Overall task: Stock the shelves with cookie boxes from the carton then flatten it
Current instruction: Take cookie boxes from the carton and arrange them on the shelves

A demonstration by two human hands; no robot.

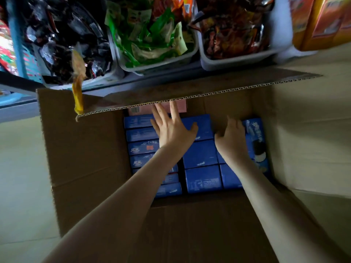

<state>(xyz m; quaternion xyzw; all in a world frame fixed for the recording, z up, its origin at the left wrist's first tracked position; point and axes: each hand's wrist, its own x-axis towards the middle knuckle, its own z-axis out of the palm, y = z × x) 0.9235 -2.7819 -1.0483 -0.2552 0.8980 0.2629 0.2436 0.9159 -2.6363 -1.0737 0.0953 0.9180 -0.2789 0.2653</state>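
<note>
An open brown carton (85, 152) stands on the floor below me, its flaps spread out. Inside lie several blue cookie boxes (202, 154) packed in rows, and a pink box (140, 110) shows at the far end under the far flap. My left hand (171, 128) reaches into the carton with fingers spread flat over the far blue boxes. My right hand (230, 136) is beside it, fingers bent down over the edge of a blue box (256, 141) standing on its side at the right; the fingertips are hidden.
Beyond the carton a low shelf holds white bins (157, 63) full of snack packets in black, green and red wrappers. Orange boxes (321, 21) stand at the shelf's right end. A strip of yellow tape (77, 92) hangs from the far flap. Pale floor tiles lie either side.
</note>
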